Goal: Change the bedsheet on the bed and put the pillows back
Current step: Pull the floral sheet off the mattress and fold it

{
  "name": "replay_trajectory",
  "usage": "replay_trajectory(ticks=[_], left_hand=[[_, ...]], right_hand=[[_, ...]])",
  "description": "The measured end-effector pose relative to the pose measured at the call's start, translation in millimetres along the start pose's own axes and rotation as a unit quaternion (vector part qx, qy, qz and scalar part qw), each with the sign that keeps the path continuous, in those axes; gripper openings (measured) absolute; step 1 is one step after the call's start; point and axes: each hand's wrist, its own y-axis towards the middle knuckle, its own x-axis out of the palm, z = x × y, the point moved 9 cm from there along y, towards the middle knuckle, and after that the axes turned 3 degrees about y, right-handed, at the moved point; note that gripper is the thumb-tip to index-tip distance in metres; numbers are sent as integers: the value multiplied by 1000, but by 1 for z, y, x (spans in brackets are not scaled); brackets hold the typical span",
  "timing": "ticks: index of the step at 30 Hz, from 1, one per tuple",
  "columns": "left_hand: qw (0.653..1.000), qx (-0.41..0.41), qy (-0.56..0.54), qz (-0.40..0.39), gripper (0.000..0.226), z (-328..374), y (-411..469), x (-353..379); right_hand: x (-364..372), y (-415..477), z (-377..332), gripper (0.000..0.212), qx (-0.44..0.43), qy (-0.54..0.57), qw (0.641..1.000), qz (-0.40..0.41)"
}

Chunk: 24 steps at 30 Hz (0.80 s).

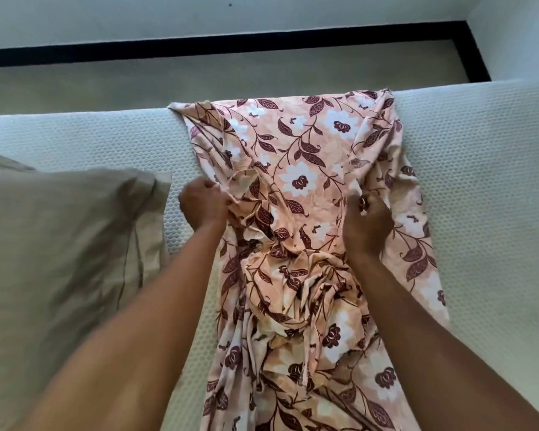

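One beige pillow [59, 231] beside the bunched floral bedsheet [299, 169] on bare mattress [479, 169]

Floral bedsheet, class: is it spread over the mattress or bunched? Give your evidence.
Bunched. The floral bedsheet lies as a crumpled strip, with bare mattress showing on either side.

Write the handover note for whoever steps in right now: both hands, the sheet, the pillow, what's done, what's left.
Left hand grips a fold of the floral sheet; right hand grips it too.
Sheet lies bunched in a strip across the bare mattress. Beige pillow lies to the left on the mattress.
Done: mattress bare, sheet on the bed.
Left: spread and tuck the sheet, place the pillows.
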Motion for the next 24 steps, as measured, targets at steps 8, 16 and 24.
replay_trajectory(ticks=[8, 16, 24], left_hand=[[826, 507, -83, -233, 8, 61, -228, -13], [792, 98, -197, -569, 17, 13, -238, 17], [960, -95, -184, -189, 16, 11, -140, -16]], right_hand=[[-8, -37, -32, 15, -218, -33, 971, -93], [-20, -37, 0, 16, -179, -63, 975, -119], [-62, -29, 7, 7, -83, 25, 996, -7]])
